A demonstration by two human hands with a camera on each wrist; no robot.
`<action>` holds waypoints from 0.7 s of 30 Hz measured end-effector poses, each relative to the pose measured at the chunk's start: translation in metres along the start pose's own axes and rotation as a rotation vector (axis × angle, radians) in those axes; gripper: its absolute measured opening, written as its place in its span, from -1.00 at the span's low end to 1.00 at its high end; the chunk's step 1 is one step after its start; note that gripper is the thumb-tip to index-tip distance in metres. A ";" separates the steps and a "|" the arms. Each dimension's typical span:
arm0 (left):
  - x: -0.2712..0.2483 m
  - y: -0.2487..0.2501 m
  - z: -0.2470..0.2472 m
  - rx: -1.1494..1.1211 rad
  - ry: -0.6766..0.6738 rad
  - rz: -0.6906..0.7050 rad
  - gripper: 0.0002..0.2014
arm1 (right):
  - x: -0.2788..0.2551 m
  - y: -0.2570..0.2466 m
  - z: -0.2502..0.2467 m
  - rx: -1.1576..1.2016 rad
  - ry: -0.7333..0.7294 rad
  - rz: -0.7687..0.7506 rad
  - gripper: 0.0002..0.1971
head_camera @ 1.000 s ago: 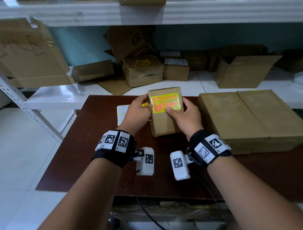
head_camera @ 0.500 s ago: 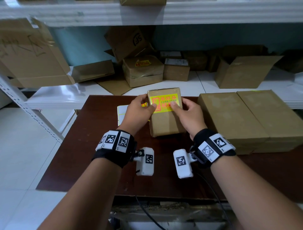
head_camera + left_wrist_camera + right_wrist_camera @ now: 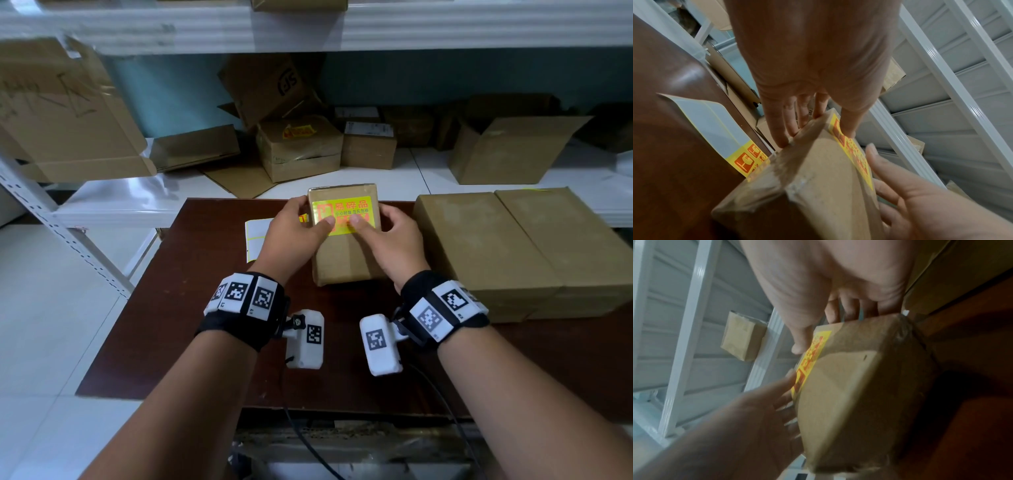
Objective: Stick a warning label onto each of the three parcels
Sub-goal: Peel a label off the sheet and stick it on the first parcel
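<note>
A small brown parcel (image 3: 342, 260) sits mid-table with a yellow and red warning label (image 3: 346, 209) on its top face. My left hand (image 3: 308, 219) grips the parcel's left side, thumb pressing the label's lower left. My right hand (image 3: 371, 219) holds the right side, thumb on the label's lower middle. The left wrist view shows the left fingers (image 3: 781, 139) along the parcel (image 3: 818, 186) and the label (image 3: 855, 155). In the right wrist view the label (image 3: 812, 356) runs along the parcel's (image 3: 855, 394) edge. Two larger brown parcels (image 3: 479, 246) (image 3: 575, 240) lie side by side at the right.
A sheet of labels (image 3: 258, 233) lies on the dark brown table (image 3: 191, 308) behind my left hand. White shelving (image 3: 137, 202) behind the table holds several cardboard boxes (image 3: 298, 150). A cable (image 3: 301, 438) hangs below the table's front edge.
My right hand has moved up along the parcel's right side. Both thumbs have slid a little across the label and now sit close together.
</note>
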State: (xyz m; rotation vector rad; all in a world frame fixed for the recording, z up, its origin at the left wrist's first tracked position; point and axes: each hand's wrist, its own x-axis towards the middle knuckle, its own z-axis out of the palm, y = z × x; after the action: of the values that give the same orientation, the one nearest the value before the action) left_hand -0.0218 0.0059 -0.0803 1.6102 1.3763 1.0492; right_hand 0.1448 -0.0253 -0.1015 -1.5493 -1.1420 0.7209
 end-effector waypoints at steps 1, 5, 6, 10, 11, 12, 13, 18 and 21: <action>0.000 0.000 0.001 0.007 0.000 0.011 -0.56 | -0.002 -0.001 0.001 -0.038 0.012 -0.010 -0.36; 0.003 -0.003 0.002 0.006 0.030 0.003 -0.67 | -0.004 -0.004 0.001 -0.128 0.051 -0.051 -0.38; 0.003 -0.003 0.001 -0.004 0.031 -0.016 -0.68 | -0.003 -0.003 -0.001 -0.123 0.044 -0.052 -0.43; 0.005 -0.004 -0.001 -0.011 0.030 -0.037 -0.69 | 0.003 0.004 -0.001 -0.074 0.015 -0.044 -0.62; 0.005 -0.004 -0.002 -0.010 0.033 -0.029 -0.68 | 0.004 0.006 -0.001 -0.053 0.027 -0.043 -0.67; 0.006 -0.004 -0.002 -0.005 0.035 -0.024 -0.67 | 0.004 0.005 -0.001 -0.039 0.038 -0.033 -0.69; 0.006 -0.004 -0.001 -0.001 0.035 -0.024 -0.66 | 0.004 0.004 -0.002 -0.027 0.050 -0.027 -0.68; 0.003 -0.003 0.001 -0.040 0.007 -0.005 -0.53 | 0.007 0.003 -0.003 0.009 0.013 -0.003 -0.37; 0.004 -0.004 0.000 -0.012 -0.010 0.026 -0.43 | 0.008 0.003 -0.007 -0.034 -0.075 -0.078 -0.02</action>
State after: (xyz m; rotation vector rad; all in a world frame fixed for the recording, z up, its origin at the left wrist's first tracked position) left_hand -0.0233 0.0103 -0.0834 1.6259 1.3435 1.0614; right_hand 0.1546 -0.0203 -0.1014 -1.5080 -1.2686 0.7161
